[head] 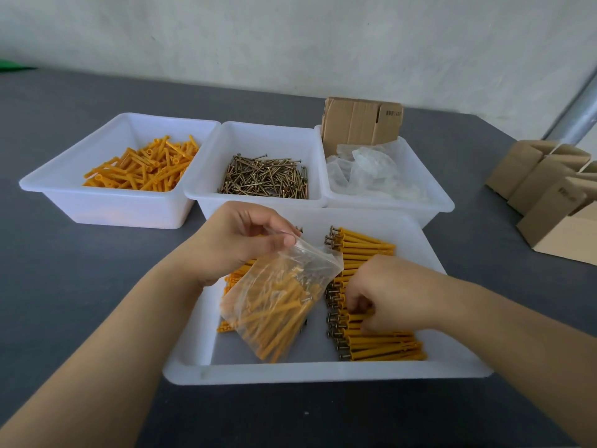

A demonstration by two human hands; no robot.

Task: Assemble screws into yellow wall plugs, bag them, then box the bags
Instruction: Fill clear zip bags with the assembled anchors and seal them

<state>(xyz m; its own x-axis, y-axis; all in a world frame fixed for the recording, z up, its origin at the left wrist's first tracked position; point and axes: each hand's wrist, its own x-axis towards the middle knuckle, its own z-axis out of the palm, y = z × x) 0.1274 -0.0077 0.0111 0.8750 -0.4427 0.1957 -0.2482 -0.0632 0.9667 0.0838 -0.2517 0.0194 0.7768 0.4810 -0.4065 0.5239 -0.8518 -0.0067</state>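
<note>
My left hand (239,240) pinches the top edge of a clear plastic bag (277,305) holding several yellow wall plugs with screws in them. The bag hangs tilted over the near white tray (323,370). My right hand (384,292) reaches down onto a row of assembled yellow plugs (381,347) in that tray, with its fingers curled round some of them. More assembled plugs (365,245) lie at the tray's far side. Some plugs are hidden under the bag.
Three white bins stand behind: loose yellow plugs (145,166) at left, screws (265,179) in the middle, clear bags (371,169) and flat cardboard (361,124) at right. Folded cardboard boxes (549,192) sit at the table's right. A grey pipe (575,114) leans by the wall.
</note>
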